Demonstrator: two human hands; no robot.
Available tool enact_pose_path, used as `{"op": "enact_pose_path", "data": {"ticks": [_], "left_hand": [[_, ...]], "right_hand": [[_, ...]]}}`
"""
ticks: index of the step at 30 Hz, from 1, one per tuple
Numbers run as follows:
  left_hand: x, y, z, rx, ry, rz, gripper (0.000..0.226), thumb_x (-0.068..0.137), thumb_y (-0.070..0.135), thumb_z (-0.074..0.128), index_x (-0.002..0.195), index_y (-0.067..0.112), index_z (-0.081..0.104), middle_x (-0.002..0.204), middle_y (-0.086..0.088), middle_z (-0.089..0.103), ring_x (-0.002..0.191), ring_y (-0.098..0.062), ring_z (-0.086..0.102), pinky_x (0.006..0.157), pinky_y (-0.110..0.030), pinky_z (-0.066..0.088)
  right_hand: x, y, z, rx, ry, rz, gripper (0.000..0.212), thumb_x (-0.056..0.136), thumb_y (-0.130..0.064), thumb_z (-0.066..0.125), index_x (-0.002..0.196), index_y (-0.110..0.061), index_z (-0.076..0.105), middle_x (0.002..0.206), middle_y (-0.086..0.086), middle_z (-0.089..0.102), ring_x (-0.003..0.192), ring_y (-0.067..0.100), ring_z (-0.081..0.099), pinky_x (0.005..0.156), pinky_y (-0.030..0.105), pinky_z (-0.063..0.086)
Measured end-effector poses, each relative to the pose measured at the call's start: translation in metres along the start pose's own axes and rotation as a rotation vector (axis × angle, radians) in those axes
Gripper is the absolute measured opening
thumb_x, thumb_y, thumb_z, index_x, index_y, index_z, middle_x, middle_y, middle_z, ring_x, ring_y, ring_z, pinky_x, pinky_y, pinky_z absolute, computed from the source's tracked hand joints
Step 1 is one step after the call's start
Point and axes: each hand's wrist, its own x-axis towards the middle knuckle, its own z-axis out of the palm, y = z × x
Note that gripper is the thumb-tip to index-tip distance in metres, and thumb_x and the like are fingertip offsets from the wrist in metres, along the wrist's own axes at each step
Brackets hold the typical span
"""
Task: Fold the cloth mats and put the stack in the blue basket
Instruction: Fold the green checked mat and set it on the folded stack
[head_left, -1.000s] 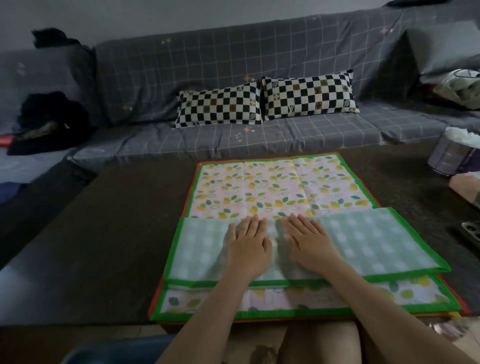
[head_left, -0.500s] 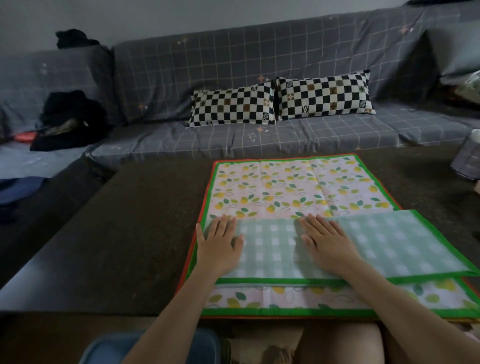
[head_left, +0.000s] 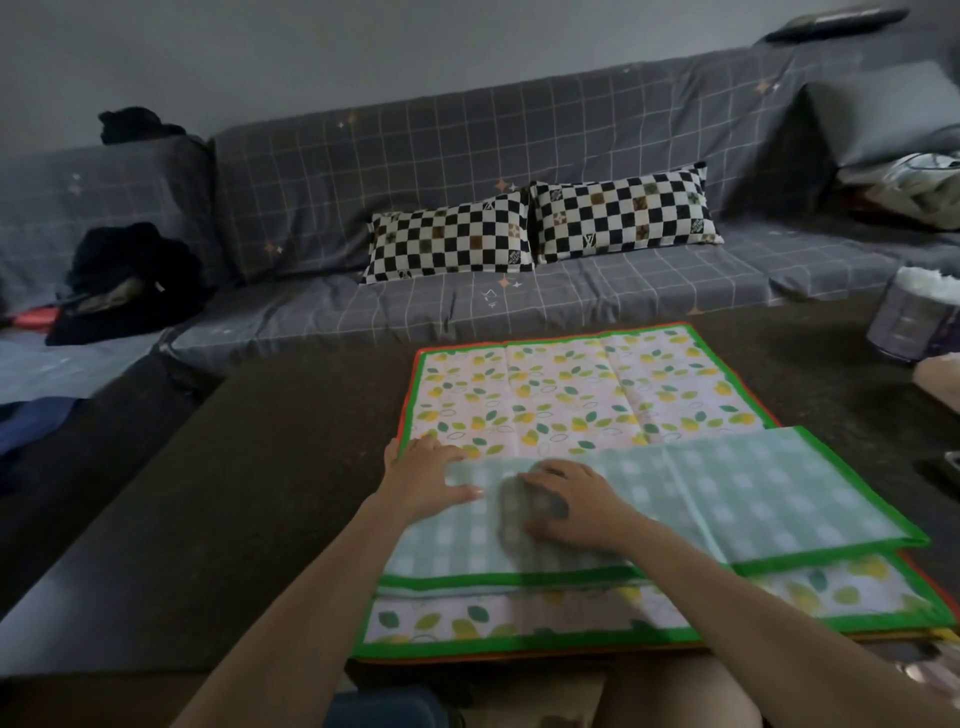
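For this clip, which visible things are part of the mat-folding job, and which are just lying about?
Part of the job:
- cloth mats, top one part-folded
- left hand, at its left edge
- right hand, on the folded flap

Lying about:
- checkered pillows
- sofa
- black clothes
- tissue pack

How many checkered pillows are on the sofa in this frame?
2. The left pillow and the right pillow lean side by side against the sofa back, beyond the table. None seems hidden.
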Motion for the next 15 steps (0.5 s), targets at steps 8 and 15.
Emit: {"op": "enact_pose_path", "data": {"ticks": [8,15], "left_hand": [[0.004,-0.023,-0.024,-0.311,0.043,-0.092,0.056,0.069,0.048,0.079,0.112,0.017,0.060,0.116,0.000,0.057,0.104,-0.017,0.055,0.084,-0.030,0.044],[-0.012,-0.046,-0.019,-0.899,-0.052,-0.385,0.067,0.066,0.029,0.085,0.122,0.009,0.055,0.117,-0.008,0.064,0.100,-0.022,0.064,0.091,-0.042,0.052]], "right_hand": [[-0.002,0.006,0.006,-0.057,-0.113,0.039,0.099,0.064,-0.080,0.055,0.145,-0.046,0.011,0.155,-0.006,0.002,0.143,0.025,0.002,0.116,0.045,0.005],[0.005,0.008,0.008,-0.101,-0.166,0.034,0.119,0.045,-0.093,0.049,0.144,-0.049,0.001,0.154,-0.006,-0.004,0.143,0.027,-0.002,0.116,0.045,0.003]]}}
